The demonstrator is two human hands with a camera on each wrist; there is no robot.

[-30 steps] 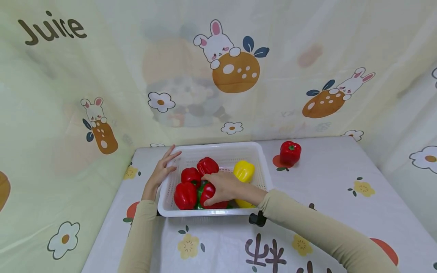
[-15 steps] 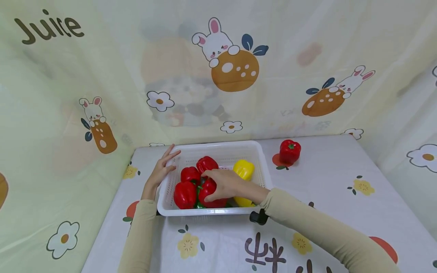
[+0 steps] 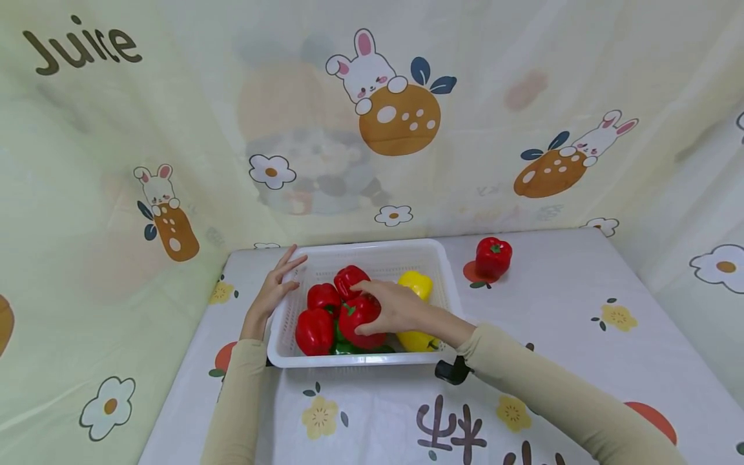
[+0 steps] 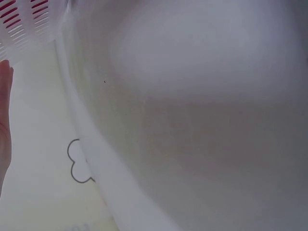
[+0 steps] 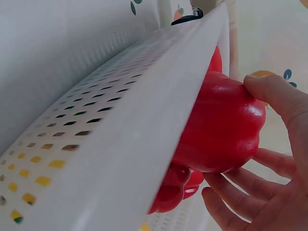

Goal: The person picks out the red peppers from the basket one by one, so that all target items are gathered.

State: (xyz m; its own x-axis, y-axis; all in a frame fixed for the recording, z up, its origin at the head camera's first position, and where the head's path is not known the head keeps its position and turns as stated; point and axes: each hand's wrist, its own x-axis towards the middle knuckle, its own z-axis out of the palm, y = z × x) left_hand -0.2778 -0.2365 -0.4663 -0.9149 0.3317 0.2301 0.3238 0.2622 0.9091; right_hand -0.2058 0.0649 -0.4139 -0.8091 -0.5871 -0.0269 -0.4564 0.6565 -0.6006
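Note:
My right hand (image 3: 398, 307) grips a red bell pepper (image 3: 361, 323) inside the white basket (image 3: 349, 363). In the right wrist view the thumb lies on one side of this glossy bell pepper (image 5: 219, 122) and the fingers curl under the other. Three more red bell peppers sit to its left and behind it, among them a large one (image 3: 315, 332) near the front left corner. A green pepper (image 3: 344, 347) shows partly beneath the held one. My left hand (image 3: 270, 294) rests against the basket's left rim with its fingers fairly straight.
Two yellow bell peppers lie in the basket's right part, one (image 3: 416, 284) towards the back and one (image 3: 417, 341) in front, partly behind my wrist. Another red bell pepper (image 3: 493, 258) stands on the patterned tablecloth (image 3: 558, 284) right of the basket. A printed curtain hangs behind.
My right hand has lifted the red bell pepper slightly and drawn it to the right, uncovering more of the green below. The left hand stays on the rim.

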